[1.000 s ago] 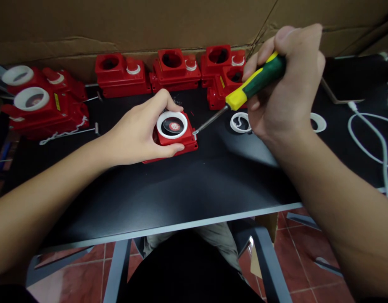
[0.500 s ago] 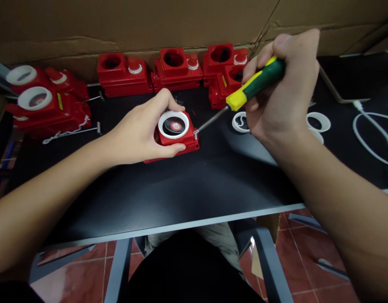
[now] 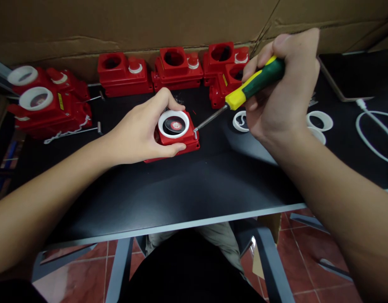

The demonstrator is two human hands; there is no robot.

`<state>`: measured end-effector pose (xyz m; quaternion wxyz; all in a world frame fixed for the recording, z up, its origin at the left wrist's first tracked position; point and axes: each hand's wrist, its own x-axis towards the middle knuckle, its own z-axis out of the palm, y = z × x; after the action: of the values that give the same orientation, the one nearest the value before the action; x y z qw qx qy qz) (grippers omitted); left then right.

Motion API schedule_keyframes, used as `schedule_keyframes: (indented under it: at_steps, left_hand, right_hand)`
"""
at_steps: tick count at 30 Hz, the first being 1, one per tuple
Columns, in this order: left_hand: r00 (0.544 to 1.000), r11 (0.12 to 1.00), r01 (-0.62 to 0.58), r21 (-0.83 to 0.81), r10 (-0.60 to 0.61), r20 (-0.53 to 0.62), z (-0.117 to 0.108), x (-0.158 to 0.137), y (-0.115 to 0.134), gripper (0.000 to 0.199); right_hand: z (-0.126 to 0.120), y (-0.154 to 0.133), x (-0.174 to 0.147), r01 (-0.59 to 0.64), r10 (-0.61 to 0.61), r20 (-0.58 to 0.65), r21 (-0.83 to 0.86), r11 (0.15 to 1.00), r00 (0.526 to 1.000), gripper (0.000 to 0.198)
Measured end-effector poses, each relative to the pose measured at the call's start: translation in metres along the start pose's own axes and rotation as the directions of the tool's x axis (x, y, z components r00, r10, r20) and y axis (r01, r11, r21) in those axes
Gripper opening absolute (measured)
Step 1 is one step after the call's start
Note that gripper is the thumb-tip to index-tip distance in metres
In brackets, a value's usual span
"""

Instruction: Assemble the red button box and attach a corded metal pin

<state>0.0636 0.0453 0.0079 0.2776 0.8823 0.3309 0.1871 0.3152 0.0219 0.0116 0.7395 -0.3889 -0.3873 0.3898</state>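
A red box-shaped housing [image 3: 189, 142] rests on the black table, a white ring [image 3: 160, 131] around the dark round face on its top. My left hand [image 3: 146, 130] grips this housing from the left, thumb along the near side and fingers over the far side; part of the housing is hidden under the palm. In my right hand [image 3: 282, 84] is a screwdriver [image 3: 263, 82] with a green and yellow handle. It slants down to the left, its tip at a small metal piece [image 3: 196, 134] on the housing's right edge.
Several similar red housings [image 3: 124, 80] stand along the cardboard [image 3: 168, 25] at the back. Two with white rings [image 3: 36, 99] are at the left, near thin metal rods [image 3: 75, 132]. White rings [image 3: 320, 121], a tablet-like device [image 3: 354, 75] and a white cable [image 3: 372, 126] lie at the right.
Both hands, the housing and the screwdriver stay almost in place. The whole view has shifted very slightly.
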Motion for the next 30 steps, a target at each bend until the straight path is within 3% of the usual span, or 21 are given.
schedule_keyframes:
  at_steps: [14,30]
  left_hand:
    - [1.000,1.000,0.017,0.012,-0.017,-0.001,-0.0017,0.0002,0.0027,0.072]
    - [1.000,1.000,0.007,-0.006,-0.007,-0.001,-0.0014,-0.0006,0.0030,0.067]
  right_hand:
    - [0.0029,-0.0031,-0.0009,-0.026,0.026,-0.023,-0.001,1.000,0.999,0.042]
    - [0.0033,0.0001,0.0025,-0.144,0.147,-0.082,0.035,0.989,0.986,0.035]
